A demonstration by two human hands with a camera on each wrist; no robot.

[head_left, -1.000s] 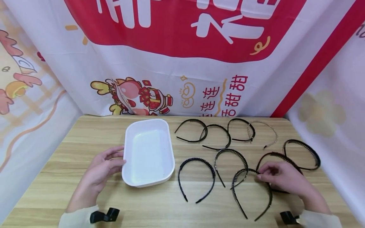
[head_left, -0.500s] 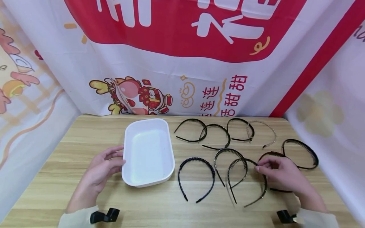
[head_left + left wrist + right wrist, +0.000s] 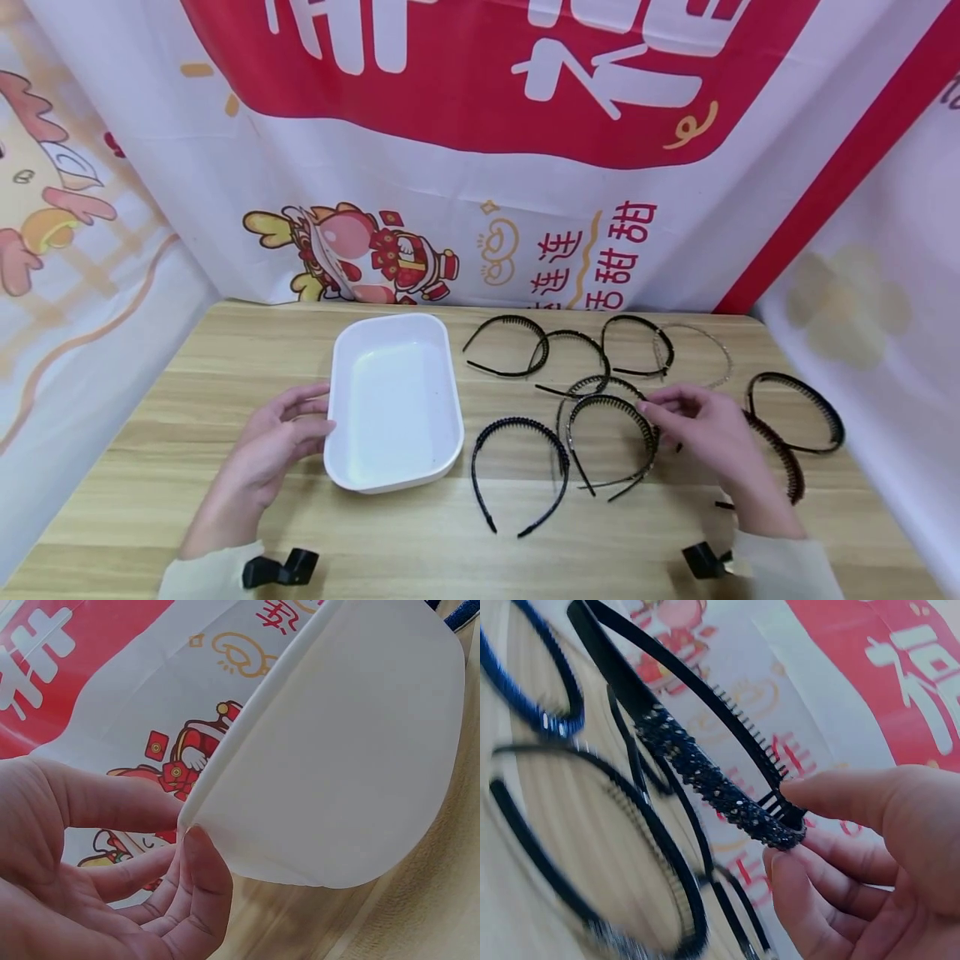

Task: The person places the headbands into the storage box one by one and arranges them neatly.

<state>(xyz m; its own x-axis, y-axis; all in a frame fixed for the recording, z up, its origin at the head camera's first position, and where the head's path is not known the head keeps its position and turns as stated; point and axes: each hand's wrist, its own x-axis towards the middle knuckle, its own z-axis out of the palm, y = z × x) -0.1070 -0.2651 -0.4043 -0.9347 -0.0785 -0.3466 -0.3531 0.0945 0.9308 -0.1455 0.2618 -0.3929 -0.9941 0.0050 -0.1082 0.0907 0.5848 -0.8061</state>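
My left hand (image 3: 281, 429) pinches the left rim of a white plastic tray (image 3: 450, 400) that stands on the table. In the left wrist view, thumb and fingers meet on the rim of that tray (image 3: 337, 750). My right hand (image 3: 697, 429) holds a black toothed headband (image 3: 611, 401) in the head view, over another headband (image 3: 561, 433) on the table. Dark glittery beads cover part of the held headband (image 3: 712, 780) in the right wrist view, where thumb and fingers pinch its beaded top. A dark blue headband (image 3: 517, 422) lies between the tray and the held headband.
Several black headbands (image 3: 510, 318) lie overlapping at the back, next to a thin pale headband (image 3: 727, 358). To the right are a black headband (image 3: 817, 400) and a brownish one (image 3: 795, 471), partly behind my right forearm. A printed cloth (image 3: 420, 200) hangs behind the table.
My right hand has lifted the beaded headband from the front right and carried it left and farther back, over another headband. My left hand and the tray stay put.
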